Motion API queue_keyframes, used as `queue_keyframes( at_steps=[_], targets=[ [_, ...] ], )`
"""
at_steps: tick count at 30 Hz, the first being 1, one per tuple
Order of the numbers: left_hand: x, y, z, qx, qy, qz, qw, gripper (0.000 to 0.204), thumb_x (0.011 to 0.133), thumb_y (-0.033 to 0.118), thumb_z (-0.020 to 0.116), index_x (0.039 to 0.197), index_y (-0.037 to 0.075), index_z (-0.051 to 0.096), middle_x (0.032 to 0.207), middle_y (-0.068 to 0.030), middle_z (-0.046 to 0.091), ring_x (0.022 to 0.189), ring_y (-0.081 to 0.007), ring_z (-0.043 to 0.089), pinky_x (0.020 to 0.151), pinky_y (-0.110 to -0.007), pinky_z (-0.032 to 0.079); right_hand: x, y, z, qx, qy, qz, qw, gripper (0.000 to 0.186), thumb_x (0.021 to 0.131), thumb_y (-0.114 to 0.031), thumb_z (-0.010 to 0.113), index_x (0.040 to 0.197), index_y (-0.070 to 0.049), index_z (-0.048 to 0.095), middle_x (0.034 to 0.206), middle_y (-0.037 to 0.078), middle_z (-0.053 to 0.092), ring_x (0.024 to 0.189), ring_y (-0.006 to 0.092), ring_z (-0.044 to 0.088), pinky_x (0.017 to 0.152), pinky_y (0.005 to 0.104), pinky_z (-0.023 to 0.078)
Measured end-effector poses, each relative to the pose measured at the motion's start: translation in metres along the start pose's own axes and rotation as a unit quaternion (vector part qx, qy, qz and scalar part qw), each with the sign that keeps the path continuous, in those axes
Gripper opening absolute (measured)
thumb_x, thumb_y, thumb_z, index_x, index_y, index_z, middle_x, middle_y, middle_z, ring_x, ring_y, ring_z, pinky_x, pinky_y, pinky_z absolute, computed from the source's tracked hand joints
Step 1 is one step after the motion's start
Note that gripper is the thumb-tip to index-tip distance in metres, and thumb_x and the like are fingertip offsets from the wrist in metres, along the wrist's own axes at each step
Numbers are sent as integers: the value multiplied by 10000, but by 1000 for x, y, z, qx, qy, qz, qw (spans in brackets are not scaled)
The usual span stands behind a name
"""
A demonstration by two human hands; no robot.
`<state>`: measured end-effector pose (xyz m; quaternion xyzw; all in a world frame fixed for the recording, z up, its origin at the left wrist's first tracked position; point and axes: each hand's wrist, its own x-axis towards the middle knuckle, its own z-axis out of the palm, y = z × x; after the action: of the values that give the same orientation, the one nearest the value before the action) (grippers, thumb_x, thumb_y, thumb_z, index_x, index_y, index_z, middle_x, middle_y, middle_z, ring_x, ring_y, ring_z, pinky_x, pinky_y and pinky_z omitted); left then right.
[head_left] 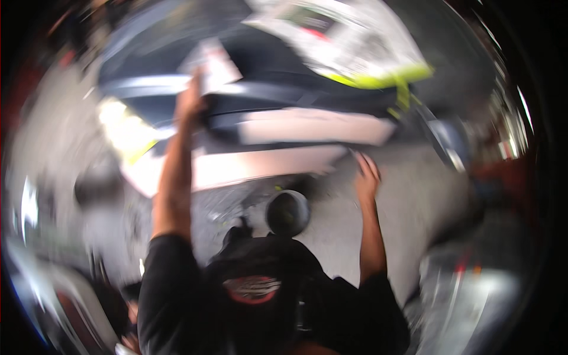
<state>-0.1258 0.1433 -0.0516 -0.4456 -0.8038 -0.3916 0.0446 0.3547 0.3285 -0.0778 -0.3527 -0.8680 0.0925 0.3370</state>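
My left hand point(190, 103) reaches far forward over a dark, glossy car body point(260, 56). At its fingertips is a pale rectangular sheet point(218, 66), apparently pinched; motion blur hides the exact grip. Lower down, my right hand point(368, 173) hangs beside the car's front, fingers stretched out and holding nothing. It is nearest the right end of a long pale strip point(266, 166) along the lower front. A second pale strip point(316, 126) runs above that one. The bright headlight area point(125, 127) at the left has yellow-green tape at its edge.
White sheeting point(367, 44) with a yellow-green taped border covers part of the car at the upper right. A round bucket point(288, 213) stands on the grey floor point(408, 201) close to my feet. Blurred vehicle-like shapes lie at the lower left and lower right.
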Motion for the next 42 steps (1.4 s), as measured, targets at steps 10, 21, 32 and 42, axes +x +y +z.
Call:
queue_keyframes(
  at_steps=[10,21,32,42],
  targets=[
    [24,49,29,-857,28,-155,490,301,913,172,500,1129,-36,522,1008,-141,644,898,-237,652,822,-374,531,-172,48,53,-84,-322,225,916,377,794,-70,511,1158,14,558,1128,225,582,986,365,573,882,395,437],
    [-265,34,28,-850,142,-268,431,347,932,209,471,1166,-44,508,1053,-106,629,909,-189,640,825,-310,520,160,173,121,-30,-397,126,909,406,771,-81,520,1162,27,550,1123,216,588,989,350,581,881,390,441],
    [-644,237,136,-667,416,-588,193,346,932,245,405,1109,-17,545,1022,-144,642,897,-234,643,845,-361,509,-120,105,98,-21,-574,75,815,420,704,-90,543,1100,44,582,1038,191,631,929,320,612,842,382,462],
    [-647,219,146,-708,397,-535,234,291,937,219,450,1085,-6,562,1017,-125,647,889,-223,644,846,-347,507,-136,214,140,-13,-608,-11,794,378,680,-117,573,1025,28,623,992,203,643,922,320,625,816,379,473]
  ],
)
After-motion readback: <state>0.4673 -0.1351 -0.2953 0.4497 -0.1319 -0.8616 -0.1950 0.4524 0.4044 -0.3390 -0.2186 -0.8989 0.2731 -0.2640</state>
